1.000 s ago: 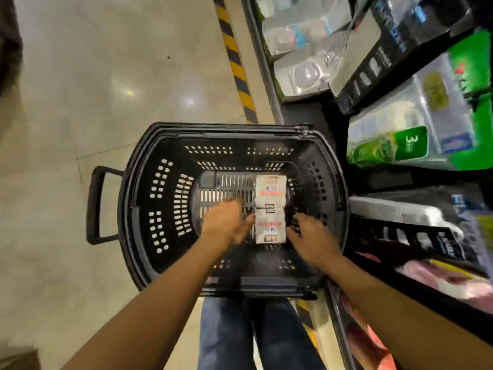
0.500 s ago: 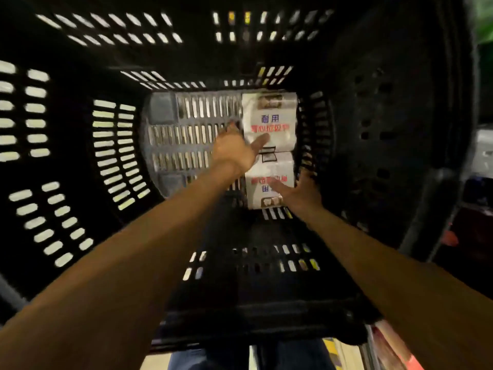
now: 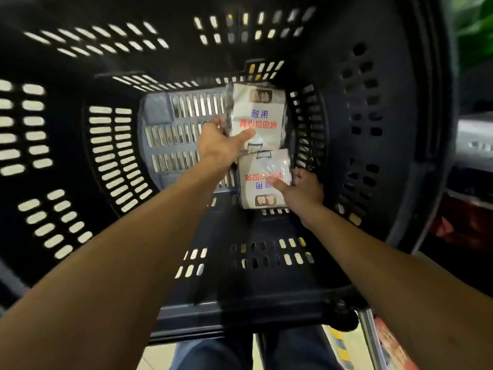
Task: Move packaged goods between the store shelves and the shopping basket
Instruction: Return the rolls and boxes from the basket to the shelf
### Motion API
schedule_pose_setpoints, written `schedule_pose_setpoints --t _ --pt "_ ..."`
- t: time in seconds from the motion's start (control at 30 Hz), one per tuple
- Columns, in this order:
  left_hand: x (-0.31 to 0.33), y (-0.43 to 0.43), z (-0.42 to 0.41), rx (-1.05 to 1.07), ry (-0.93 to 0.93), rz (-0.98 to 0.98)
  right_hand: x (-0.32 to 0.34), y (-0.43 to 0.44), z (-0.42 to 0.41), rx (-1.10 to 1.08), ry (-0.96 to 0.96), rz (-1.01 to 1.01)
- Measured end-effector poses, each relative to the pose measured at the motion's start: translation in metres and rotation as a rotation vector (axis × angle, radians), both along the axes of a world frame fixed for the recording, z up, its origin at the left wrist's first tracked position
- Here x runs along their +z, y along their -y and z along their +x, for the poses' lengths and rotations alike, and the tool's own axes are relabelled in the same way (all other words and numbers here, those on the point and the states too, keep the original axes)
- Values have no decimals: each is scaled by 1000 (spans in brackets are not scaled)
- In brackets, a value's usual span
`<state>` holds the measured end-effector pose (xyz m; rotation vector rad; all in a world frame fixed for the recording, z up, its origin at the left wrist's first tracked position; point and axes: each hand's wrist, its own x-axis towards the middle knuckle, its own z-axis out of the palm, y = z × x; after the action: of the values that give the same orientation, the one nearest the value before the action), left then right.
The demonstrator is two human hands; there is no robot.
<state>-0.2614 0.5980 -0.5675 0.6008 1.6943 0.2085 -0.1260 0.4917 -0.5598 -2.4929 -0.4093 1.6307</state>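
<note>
Mid-frame, deep in the basket (image 3: 386,145), the left hand (image 3: 221,149) pinches the upper pack (image 3: 260,113) and the right hand (image 3: 305,192) the lower pack (image 3: 262,177), thumbs across their faces; film-wrapped, they look light, soft and slippery, best gripped at the sides.

Black slotted basket (image 3: 386,145), white packs (image 3: 257,116)

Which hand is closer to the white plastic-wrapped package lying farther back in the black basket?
Left. The left hand grips the farther white plastic-wrapped package at its left edge, thumb on its label; the right hand holds the nearer white package instead.
</note>
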Motion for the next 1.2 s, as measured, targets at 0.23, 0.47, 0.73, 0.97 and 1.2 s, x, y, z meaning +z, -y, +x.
schedule_pose_setpoints --t 0.23,0.47,0.73,0.97,1.2 --pt "84 3 -37 115 -34 -60 68 -3 -1 39 24 -10" --pt "215 20 -78 193 -21 -55 178 -26 8 8 48 73" --pt "372 28 -102 155 18 146 326 -60 6 -106 -87 353" --pt "479 35 -117 186 71 324 433 -71 0 -52 -158 532" --pt "538 55 -140 129 149 422 497 -48 -17 -46 -124 704"
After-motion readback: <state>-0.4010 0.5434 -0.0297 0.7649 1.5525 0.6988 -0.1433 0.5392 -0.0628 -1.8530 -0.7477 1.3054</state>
